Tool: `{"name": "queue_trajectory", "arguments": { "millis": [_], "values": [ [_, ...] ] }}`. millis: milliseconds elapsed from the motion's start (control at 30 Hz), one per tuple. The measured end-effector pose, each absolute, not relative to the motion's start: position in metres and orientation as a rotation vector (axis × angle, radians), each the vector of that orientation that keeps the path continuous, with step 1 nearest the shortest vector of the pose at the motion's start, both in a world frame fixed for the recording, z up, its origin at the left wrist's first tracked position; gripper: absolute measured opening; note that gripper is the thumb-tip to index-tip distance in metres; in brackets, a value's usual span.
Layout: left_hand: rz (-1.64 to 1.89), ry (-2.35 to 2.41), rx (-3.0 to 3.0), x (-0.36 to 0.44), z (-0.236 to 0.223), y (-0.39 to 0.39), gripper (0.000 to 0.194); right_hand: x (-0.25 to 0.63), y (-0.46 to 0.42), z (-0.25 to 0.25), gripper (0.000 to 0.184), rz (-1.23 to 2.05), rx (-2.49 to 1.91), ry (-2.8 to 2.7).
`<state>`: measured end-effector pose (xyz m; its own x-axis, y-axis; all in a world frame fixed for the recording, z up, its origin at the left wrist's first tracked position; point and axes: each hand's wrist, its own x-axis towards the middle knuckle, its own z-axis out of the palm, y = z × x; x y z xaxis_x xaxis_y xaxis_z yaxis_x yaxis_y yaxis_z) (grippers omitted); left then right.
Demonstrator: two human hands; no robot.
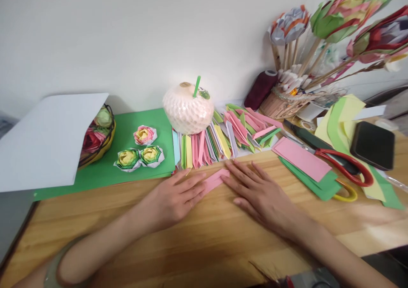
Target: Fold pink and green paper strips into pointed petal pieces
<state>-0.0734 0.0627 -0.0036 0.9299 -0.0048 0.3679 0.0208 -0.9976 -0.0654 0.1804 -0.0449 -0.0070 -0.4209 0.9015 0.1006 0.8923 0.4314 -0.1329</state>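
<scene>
A pink paper strip [216,180] with a folded end lies on the wooden table between my two hands. My left hand [174,198] rests flat with its fingers stretched over the strip's left end, pressing on it. My right hand [259,193] is spread palm down, its fingertips touching the strip's right end. Just beyond my fingers stand rows of folded paper pieces [200,149] in pink, green, yellow and white. The part of the strip under my left fingers is hidden.
Behind the pieces sits a white textured round ornament [188,109]. Three paper lotus flowers [145,135] lie on green sheets [127,120] at left, near a basket [110,139]. To the right are pink rectangles [301,158], red-handled scissors [363,175], a phone [372,145] and a thread spool [260,88].
</scene>
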Motion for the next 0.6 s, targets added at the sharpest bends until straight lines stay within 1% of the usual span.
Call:
{"name": "queue_trajectory", "arguments": {
  "millis": [167, 300, 400, 600],
  "values": [
    [-0.517, 0.016, -2.986, -0.073, -0.003, 0.060, 0.033, 0.166, -0.049, -0.002, 0.061, 0.072, -1.500, -2.545],
    [-0.493, 0.026, -2.965, -0.075, -0.006, 0.059, 0.032, 0.145, -0.048, -0.001, 0.071, 0.202, -1.378, -2.631],
    [-0.453, 0.009, -2.961, -0.076, -0.008, 0.058, 0.032, 0.147, -0.047, -0.003, 0.065, 0.235, -1.420, -2.594],
    [-0.423, -0.012, -2.931, -0.077, -0.007, 0.054, 0.028, 0.169, -0.049, -0.006, 0.057, 0.131, -1.554, -2.546]
  ]
}}
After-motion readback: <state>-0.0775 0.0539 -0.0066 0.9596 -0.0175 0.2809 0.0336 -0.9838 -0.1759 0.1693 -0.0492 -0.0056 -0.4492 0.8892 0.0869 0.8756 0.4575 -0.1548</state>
